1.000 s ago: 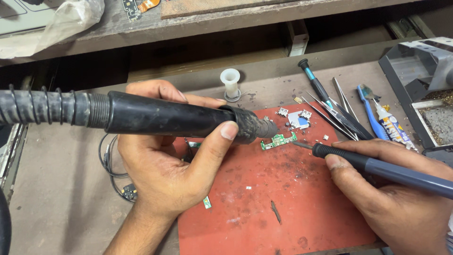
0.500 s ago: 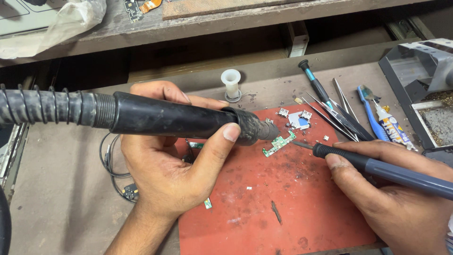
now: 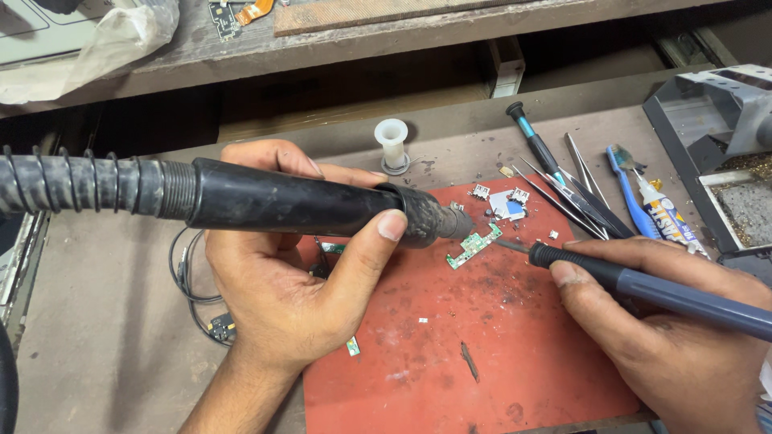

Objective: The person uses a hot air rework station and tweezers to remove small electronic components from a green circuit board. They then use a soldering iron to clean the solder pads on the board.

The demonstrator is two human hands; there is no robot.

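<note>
The left hand (image 3: 281,297) is closed around a thick black hot-air wand (image 3: 281,205), thumb pressed near its front end, with the ribbed hose running off toward nine o'clock. The wand's nozzle points toward three o'clock and ends just beside a small green circuit board (image 3: 474,245) lying on a red work mat (image 3: 498,354). The right hand (image 3: 667,337) grips a dark pen-shaped iron (image 3: 643,285) like a pencil; its thin tip comes in from four o'clock and meets the right edge of the board.

To do this well, I judge the nozzle should sit close over the board without touching it, while the tip steadies or nudges the part with light pressure so the little board does not slide.

At twelve o'clock from the board lie loose metal connectors (image 3: 503,201), and further up a white plastic spool (image 3: 392,145). At one to two o'clock lie a screwdriver (image 3: 535,145), tweezers (image 3: 575,193) and a blue toothbrush (image 3: 627,189) beside a glue tube (image 3: 667,221). A black cable (image 3: 189,281) loops at nine o'clock on the bench.
</note>
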